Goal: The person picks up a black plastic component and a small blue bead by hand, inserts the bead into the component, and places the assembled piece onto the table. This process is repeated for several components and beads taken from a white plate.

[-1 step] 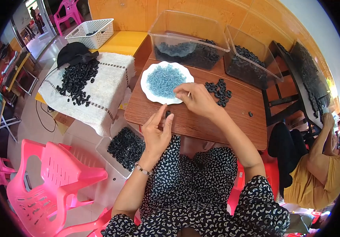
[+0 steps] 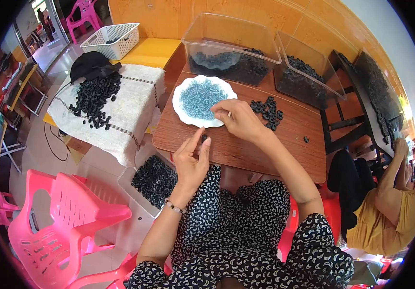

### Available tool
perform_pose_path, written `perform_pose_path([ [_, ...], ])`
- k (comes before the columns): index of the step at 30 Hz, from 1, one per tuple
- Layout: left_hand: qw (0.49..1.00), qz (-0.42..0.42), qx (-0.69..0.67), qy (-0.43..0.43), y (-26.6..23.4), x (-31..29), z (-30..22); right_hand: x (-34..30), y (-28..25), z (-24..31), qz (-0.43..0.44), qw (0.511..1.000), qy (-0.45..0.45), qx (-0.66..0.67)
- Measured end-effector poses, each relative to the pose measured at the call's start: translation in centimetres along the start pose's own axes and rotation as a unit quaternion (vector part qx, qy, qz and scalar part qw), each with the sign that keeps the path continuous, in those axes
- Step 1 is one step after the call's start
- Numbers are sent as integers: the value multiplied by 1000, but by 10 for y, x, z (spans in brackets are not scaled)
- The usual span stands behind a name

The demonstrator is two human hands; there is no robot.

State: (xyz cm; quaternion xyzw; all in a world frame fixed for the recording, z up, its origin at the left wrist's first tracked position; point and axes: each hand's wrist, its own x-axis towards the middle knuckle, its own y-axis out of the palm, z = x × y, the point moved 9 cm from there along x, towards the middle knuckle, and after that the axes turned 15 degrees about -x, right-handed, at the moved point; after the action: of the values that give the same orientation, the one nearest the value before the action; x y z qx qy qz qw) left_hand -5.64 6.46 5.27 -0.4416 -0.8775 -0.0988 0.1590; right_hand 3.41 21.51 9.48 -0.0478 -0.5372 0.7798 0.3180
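Between the thumb and fingers of my left hand (image 2: pixel 191 160) is a small black ring-shaped piece (image 2: pixel 204 138), held at the near edge of the brown table (image 2: pixel 284 156). My right hand (image 2: pixel 242 121) reaches over the right rim of a white scalloped plate (image 2: pixel 180 114). Its thumb and forefinger are pinched together at the edge of a pile of tiny pale-blue clear beads (image 2: pixel 200 97); what is in the pinch is too small to make out. Right of that hand lies a cluster of black ring-shaped pieces (image 2: pixel 271 115), and one stray black piece (image 2: pixel 306 139) sits apart.
Clear plastic bins (image 2: pixel 231 29) with black pieces stand along the table's back. To the left, more black pieces (image 2: pixel 94 96) and a black cap (image 2: pixel 89 66) lie on a white cloth (image 2: pixel 135 103). A low bin (image 2: pixel 153 185), a pink chair (image 2: pixel 67 207) and a co-worker (image 2: pixel 385 216) are nearby.
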Motion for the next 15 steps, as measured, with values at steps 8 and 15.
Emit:
perform_pose_path([
  [8,994,-43,-92,-46,-11,2,22,17,27,15,23,980,-113,-165],
  [15,964,-52,-232,-122,-10,0,38,25,18,3,-1,987,-77,-140],
])
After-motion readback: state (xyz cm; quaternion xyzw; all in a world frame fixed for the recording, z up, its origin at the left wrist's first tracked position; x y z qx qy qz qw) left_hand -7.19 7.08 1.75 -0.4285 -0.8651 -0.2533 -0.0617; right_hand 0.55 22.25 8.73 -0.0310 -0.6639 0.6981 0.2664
